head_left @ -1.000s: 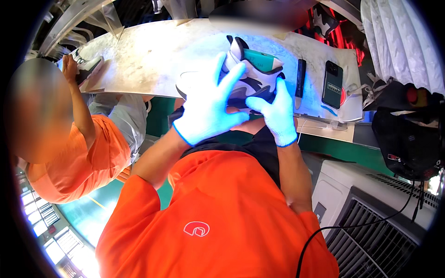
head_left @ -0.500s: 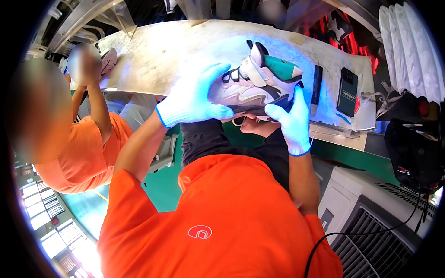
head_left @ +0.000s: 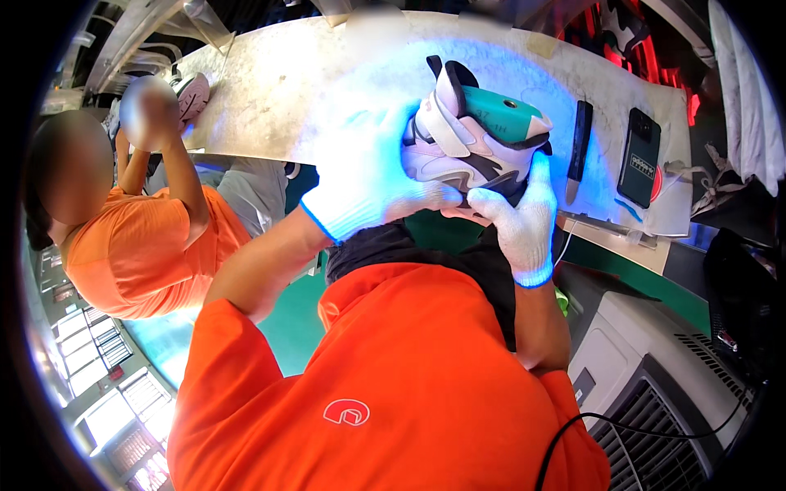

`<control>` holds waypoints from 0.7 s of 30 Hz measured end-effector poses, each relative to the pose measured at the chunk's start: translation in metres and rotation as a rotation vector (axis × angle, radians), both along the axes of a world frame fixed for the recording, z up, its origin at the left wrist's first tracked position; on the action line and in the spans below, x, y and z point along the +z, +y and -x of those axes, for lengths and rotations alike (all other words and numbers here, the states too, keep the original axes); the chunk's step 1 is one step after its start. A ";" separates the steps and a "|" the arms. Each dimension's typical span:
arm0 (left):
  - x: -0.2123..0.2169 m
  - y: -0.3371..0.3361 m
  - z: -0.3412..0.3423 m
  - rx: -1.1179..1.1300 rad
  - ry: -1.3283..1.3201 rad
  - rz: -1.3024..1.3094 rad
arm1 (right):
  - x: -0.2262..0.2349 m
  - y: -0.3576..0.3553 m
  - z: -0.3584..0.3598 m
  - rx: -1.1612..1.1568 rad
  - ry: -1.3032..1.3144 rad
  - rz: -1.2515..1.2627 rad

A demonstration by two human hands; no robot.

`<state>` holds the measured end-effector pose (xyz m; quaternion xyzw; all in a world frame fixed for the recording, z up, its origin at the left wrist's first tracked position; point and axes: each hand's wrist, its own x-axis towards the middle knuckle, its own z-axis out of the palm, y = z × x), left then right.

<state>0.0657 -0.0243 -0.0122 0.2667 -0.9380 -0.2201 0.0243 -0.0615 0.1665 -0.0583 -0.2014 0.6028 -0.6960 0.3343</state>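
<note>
Gripping, in the head view, a white-and-grey shoe (head_left: 467,155) by its front with the gloved left hand (head_left: 364,176) and by its heel with the gloved right hand (head_left: 522,225), clamped on it from both sides. Holding it at the near edge of the worktop (head_left: 270,98), filled with a green last (head_left: 499,119), left of a black-handled tool (head_left: 580,147) and a dark phone (head_left: 639,157). Showing also, farther left, a person in orange (head_left: 147,254) near another shoe (head_left: 193,98).
</note>
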 end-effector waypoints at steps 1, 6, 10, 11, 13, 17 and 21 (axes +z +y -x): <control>0.001 0.003 0.003 0.023 -0.011 -0.013 | -0.006 0.000 0.001 0.014 -0.027 0.014; 0.008 0.010 0.012 0.007 0.020 -0.061 | -0.031 0.012 0.012 0.098 0.001 -0.006; -0.001 0.013 0.013 -0.046 0.138 -0.022 | -0.044 0.033 0.045 0.304 0.082 -0.029; -0.004 0.015 0.012 -0.054 0.146 -0.029 | -0.038 0.036 0.052 0.386 0.132 -0.199; -0.011 0.017 0.007 -0.053 0.182 -0.016 | -0.020 0.033 0.057 0.426 0.112 -0.245; -0.009 0.020 0.006 -0.038 0.198 -0.056 | -0.023 0.030 0.060 0.425 0.142 -0.243; -0.008 0.014 0.009 -0.007 0.207 -0.197 | -0.027 0.029 0.070 0.446 0.066 -0.257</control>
